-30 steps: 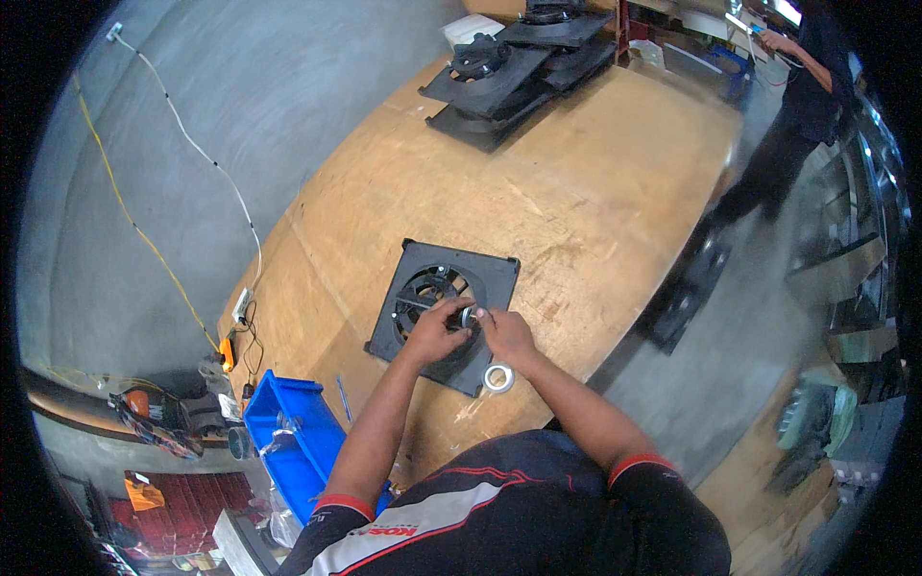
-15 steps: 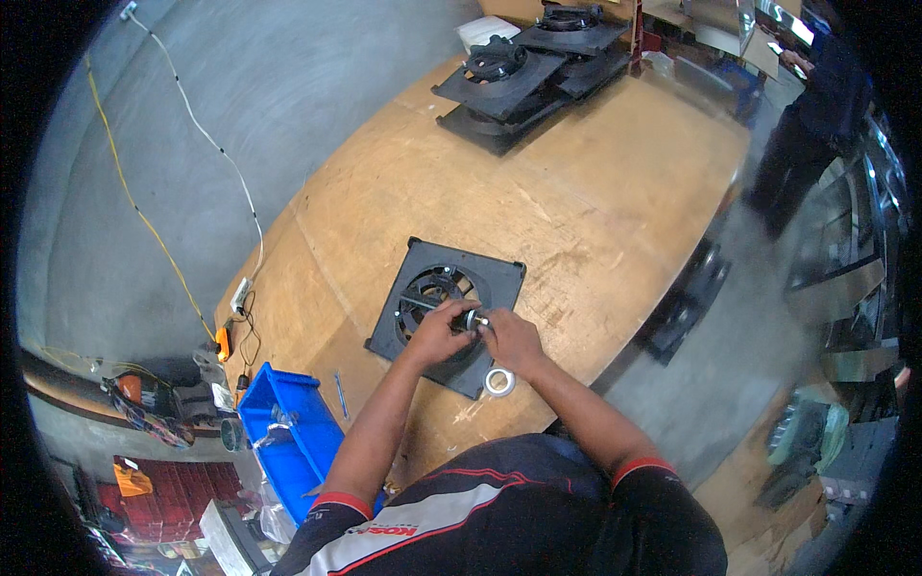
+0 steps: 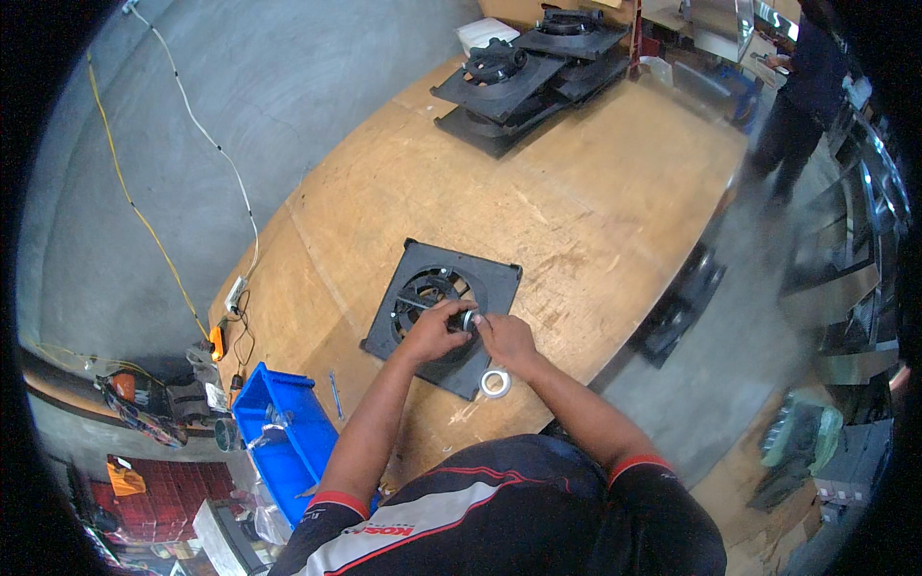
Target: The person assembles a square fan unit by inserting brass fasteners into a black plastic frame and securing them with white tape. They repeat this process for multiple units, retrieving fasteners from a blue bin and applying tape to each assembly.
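Observation:
A square black plastic fan frame (image 3: 495, 286) with a round ribbed opening lies flat on the wooden table, turned at an angle. Over its near right part, my left hand (image 3: 432, 333) is closed around a small dark cylindrical part with a pale ring (image 3: 468, 321). The fingers of my right hand (image 3: 509, 343) are pinched together at the right end of this part; whatever else they may grip is too small to tell. Just below my right hand, a white tape roll (image 3: 495, 384) lies by the frame's near corner.
Several similar black frames (image 3: 495, 82) are stacked at the far end of the table (image 3: 576, 192). A blue bin (image 3: 288, 422) stands at the near left, beside a thin pen-like tool (image 3: 336, 396). Cables (image 3: 240, 312) lie along the left edge. A person (image 3: 802, 106) stands at the far right.
My right fingertips have closed in on the cylindrical part; a small shiny tip between them no longer shows. My left hand keeps its grip. The person at far right has shifted slightly left.

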Demonstrator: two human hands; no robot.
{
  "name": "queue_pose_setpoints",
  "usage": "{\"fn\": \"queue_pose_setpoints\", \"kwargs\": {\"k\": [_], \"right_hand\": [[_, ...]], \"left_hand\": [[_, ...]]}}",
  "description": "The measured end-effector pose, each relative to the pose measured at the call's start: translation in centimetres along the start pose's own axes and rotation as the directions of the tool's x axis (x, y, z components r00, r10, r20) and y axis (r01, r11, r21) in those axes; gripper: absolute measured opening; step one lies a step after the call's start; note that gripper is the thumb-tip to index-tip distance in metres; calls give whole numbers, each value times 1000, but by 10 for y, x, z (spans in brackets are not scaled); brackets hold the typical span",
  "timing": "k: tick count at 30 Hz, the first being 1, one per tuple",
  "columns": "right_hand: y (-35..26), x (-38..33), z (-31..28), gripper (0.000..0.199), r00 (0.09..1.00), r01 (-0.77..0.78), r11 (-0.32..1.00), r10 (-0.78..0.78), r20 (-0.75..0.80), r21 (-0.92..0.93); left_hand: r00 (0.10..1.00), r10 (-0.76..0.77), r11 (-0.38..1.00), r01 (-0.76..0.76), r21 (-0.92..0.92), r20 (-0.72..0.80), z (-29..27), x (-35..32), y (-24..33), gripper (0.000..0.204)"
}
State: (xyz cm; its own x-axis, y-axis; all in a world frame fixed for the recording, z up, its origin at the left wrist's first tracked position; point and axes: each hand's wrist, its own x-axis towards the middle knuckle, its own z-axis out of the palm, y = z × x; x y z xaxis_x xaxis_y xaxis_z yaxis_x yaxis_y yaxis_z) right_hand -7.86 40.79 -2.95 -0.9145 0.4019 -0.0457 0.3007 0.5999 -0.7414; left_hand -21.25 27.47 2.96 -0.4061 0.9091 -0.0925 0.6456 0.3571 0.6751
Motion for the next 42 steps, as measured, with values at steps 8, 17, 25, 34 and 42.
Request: {"fn": "queue_pose_setpoints", "kwargs": {"k": [8,17,25,34,42], "right_hand": [[8,2,6,45,998,38,999,-37,-42,32],[2,-3,6,44,997,9,996,-1,-80,93],[3,1,6,43,990,77,997,-73,-123,31],[2,3,2,45,993,78,997,-76,-88,22],[1,-1,5,48,977,143,990,-141,-162,0]], "left_hand": [[992,-58,998,62,-32,113,-10,9,2,60],[995,-42,999,42,-5,89,-10,9,2,62],[993,-60,996,66,-62,101,-11,9,3,61],[996,-37,996,43,-74,78,-8,8,-1,61],[992,-79,995,84,-45,100,-11,7,1,62]]}}
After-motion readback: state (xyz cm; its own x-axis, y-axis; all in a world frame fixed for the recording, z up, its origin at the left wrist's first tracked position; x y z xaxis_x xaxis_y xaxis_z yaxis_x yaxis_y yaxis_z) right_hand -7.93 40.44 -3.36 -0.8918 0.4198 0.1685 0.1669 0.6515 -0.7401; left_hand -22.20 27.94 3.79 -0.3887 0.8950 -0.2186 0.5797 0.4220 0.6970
